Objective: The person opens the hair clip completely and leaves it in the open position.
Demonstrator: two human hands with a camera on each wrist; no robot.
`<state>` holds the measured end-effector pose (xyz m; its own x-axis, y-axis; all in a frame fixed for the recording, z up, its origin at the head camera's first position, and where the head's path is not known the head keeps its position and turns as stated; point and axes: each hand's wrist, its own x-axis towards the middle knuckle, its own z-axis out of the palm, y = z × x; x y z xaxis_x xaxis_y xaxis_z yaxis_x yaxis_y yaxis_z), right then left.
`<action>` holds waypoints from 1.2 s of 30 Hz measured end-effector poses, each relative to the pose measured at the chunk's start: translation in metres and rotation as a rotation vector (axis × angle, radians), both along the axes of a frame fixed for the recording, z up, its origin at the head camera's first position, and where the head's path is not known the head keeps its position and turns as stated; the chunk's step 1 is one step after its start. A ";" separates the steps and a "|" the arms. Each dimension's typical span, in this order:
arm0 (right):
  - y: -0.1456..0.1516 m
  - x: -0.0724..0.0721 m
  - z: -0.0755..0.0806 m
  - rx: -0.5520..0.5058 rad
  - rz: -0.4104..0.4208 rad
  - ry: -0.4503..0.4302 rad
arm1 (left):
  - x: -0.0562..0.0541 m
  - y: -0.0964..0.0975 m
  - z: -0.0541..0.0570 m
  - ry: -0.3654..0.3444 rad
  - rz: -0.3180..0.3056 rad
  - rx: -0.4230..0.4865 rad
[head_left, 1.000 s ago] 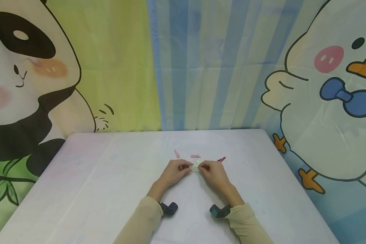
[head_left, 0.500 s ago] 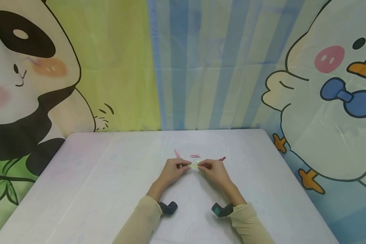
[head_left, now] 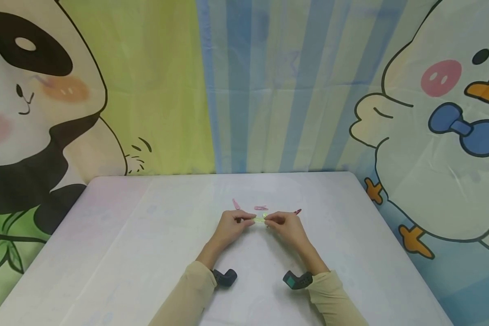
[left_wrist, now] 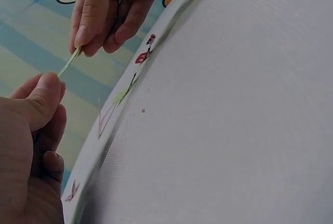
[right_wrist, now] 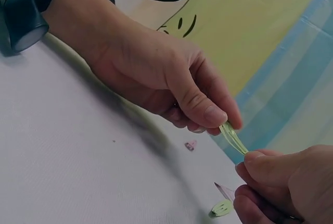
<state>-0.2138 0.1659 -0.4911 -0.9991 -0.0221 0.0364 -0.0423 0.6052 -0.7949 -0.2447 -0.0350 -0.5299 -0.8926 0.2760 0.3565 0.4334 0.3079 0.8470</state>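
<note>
The left hand (head_left: pixel 230 226) and right hand (head_left: pixel 287 227) each pinched one end of a green clip (head_left: pixel 260 220) between thumb and fingertips, holding it just above the table (head_left: pixel 126 253). Three pink clips (head_left: pixel 261 208) lay just beyond the hands.

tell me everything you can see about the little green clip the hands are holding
The green clip is a slim, pale yellow-green snap hair clip, glossy like painted metal, narrow and elongated. It is held off the white table, roughly level between the two hands. The left hand pinches one end between thumb and fingers; the right hand pinches the other end. Nothing else touches it. Whether it is snapped open or closed cannot be told.
</note>
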 end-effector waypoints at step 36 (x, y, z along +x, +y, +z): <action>0.003 0.002 0.010 -0.409 0.001 -0.267 | 0.001 0.006 0.022 -0.434 0.018 0.180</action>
<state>-0.2122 0.1692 -0.4807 -0.9746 -0.0606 -0.2154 0.1951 0.2415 -0.9506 -0.2437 -0.0287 -0.5080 -0.9739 0.2269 -0.0106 0.0228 0.1439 0.9893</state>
